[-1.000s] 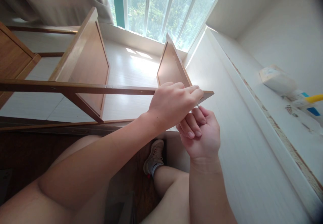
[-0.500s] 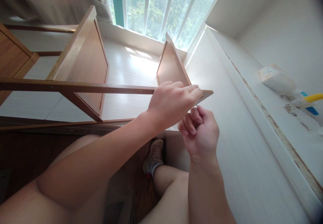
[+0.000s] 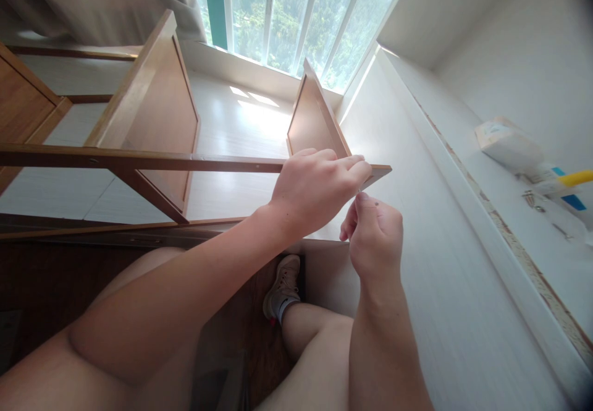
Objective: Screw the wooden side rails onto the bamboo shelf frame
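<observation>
Wooden shelf frame [image 3: 222, 162]: it lies across a pale window sill [image 3: 241, 130], its front rail running from the left edge to a pointed corner right of the hands. The left hand [image 3: 319, 185] is clasped over the rail near that corner, palm down, fingers bent over the wood; its thumb is hidden. Just below, the right hand [image 3: 375, 232] is curled nearly into a fist, thumb tip against the forefinger, pinching a thin metal rod [image 3: 360, 190] of which barely a sliver shows.

Behind the left hand, the right end panel [image 3: 315, 108] stands tilted on the frame. A wide gap, with the sill showing through, separates it from the middle panel [image 3: 162, 120]; a 3rd panel [image 3: 21, 102] is cut off at the left. The frame's corner ends just beside a white board [image 3: 445, 244], which leaves only narrow room there; below the right hand there is more space. A shoe [image 3: 286, 278] shows beneath the forearms.

Beyond the board's chipped edge, at far right, lie a white packet [image 3: 507, 145], contents hidden, and a clear plastic bag [image 3: 574, 228]. Small metal fittings [image 3: 532, 201] sit at the bag, whether inside or on it I cannot tell, near a yellow handle [image 3: 577, 179].
</observation>
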The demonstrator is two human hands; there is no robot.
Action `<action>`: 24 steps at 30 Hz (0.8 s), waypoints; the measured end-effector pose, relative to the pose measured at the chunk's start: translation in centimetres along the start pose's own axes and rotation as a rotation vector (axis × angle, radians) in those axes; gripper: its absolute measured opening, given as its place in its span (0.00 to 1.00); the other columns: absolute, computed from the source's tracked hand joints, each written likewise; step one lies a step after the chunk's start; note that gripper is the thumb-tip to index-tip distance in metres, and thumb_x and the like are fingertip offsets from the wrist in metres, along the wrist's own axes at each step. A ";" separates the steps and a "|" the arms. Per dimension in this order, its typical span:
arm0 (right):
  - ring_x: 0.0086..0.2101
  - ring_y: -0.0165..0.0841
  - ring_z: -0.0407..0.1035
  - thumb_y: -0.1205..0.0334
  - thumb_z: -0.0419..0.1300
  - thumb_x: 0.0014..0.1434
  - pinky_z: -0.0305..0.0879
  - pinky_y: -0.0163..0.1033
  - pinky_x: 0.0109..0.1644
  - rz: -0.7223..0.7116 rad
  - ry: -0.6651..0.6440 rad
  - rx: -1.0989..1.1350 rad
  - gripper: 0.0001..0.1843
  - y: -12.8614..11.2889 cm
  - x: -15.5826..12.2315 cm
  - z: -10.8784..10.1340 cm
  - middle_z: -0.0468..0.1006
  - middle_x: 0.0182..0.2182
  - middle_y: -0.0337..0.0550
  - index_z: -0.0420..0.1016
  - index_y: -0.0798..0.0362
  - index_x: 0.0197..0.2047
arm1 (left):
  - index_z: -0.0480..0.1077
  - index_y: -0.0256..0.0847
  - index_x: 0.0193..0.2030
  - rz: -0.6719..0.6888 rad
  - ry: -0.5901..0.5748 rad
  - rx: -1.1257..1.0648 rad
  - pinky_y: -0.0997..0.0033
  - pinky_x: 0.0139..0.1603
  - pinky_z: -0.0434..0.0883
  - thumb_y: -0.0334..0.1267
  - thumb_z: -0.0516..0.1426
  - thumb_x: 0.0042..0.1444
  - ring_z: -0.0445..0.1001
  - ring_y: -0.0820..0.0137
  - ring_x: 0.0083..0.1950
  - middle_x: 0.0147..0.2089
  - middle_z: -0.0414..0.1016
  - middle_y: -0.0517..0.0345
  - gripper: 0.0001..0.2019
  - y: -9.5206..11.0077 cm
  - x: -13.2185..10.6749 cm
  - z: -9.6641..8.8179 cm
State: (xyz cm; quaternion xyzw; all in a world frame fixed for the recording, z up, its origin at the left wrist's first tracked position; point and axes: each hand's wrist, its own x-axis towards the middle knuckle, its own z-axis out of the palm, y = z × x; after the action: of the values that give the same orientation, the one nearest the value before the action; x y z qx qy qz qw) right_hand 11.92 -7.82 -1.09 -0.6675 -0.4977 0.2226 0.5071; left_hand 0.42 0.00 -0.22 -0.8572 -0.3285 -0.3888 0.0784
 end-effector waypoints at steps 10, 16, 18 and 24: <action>0.11 0.26 0.51 0.56 0.50 0.64 0.49 0.34 0.18 0.343 -0.204 0.840 0.24 -0.9 0.0 1.2 0.50 0.08 0.30 0.48 0.49 0.19 | 0.75 0.44 0.40 0.017 0.010 0.013 0.66 0.31 0.54 0.35 0.54 0.66 0.74 0.70 0.33 0.32 0.79 0.62 0.08 0.1 0.2 -0.3; 0.11 0.26 0.48 0.56 0.48 0.64 0.48 0.33 0.18 0.415 -0.248 0.994 0.24 -1.5 -0.3 1.1 0.47 0.07 0.31 0.42 0.50 0.19 | 0.75 0.44 0.41 0.019 -0.006 0.020 0.67 0.31 0.55 0.34 0.54 0.66 0.74 0.70 0.34 0.33 0.80 0.62 0.08 0.2 0.2 -0.5; 0.11 0.26 0.49 0.56 0.49 0.64 0.48 0.33 0.18 0.397 -0.216 0.943 0.24 -1.6 -0.5 1.2 0.48 0.08 0.31 0.43 0.49 0.19 | 0.75 0.43 0.41 0.017 -0.012 0.018 0.67 0.31 0.55 0.34 0.53 0.67 0.74 0.70 0.33 0.33 0.79 0.61 0.09 0.1 0.2 -0.4; 0.11 0.26 0.51 0.57 0.51 0.64 0.50 0.34 0.18 0.293 -0.136 0.811 0.23 -1.4 -0.8 1.5 0.50 0.09 0.30 0.48 0.49 0.19 | 0.75 0.42 0.37 0.006 0.020 0.013 0.65 0.30 0.53 0.34 0.53 0.67 0.73 0.70 0.31 0.30 0.78 0.61 0.10 0.2 0.2 -0.2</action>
State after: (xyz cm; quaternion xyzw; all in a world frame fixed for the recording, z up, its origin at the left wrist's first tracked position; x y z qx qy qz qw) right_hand 9.79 -7.90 -0.55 -0.4616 -0.3025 0.5131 0.6574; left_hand 0.48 -0.15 0.10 -0.8538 -0.3276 -0.3948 0.0884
